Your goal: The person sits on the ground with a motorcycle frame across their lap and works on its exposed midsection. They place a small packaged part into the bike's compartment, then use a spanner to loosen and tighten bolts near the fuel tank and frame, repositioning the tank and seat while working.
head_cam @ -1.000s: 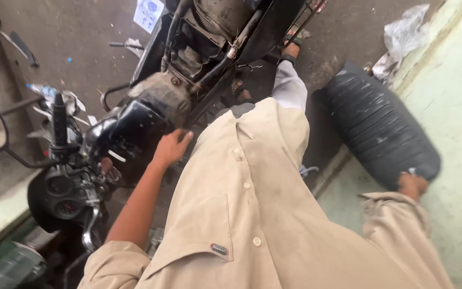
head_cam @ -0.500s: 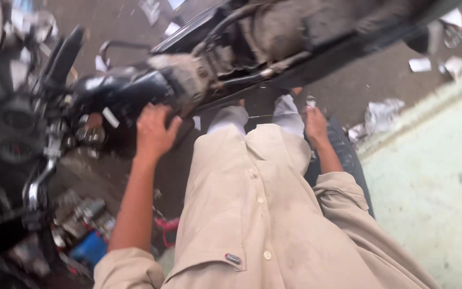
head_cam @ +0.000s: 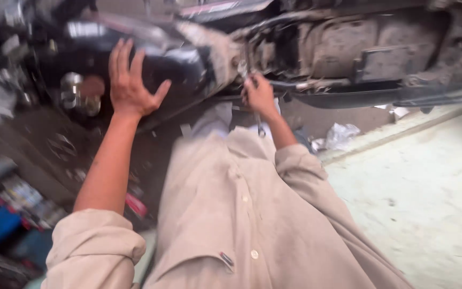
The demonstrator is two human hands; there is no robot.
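While the left hand (head_cam: 129,83) is lying flat and spread on the glossy black fuel tank (head_cam: 151,59), the right hand (head_cam: 259,95) is clenching a slim metal wrench (head_cam: 252,107) under the motorcycle's frame (head_cam: 359,93), its shaft running roughly upright toward the grimy engine (head_cam: 343,48) just above, nearer this hand.

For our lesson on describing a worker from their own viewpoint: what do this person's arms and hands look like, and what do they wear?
Both hands are bare: no gloves, rings or watch show on the left hand or the right hand. The forearms are uncovered too. The person wears a beige button-up shirt with pale buttons, its long sleeves rolled into thick cuffs near the elbows. The picture is somewhat blurred, so finer marks cannot be told.
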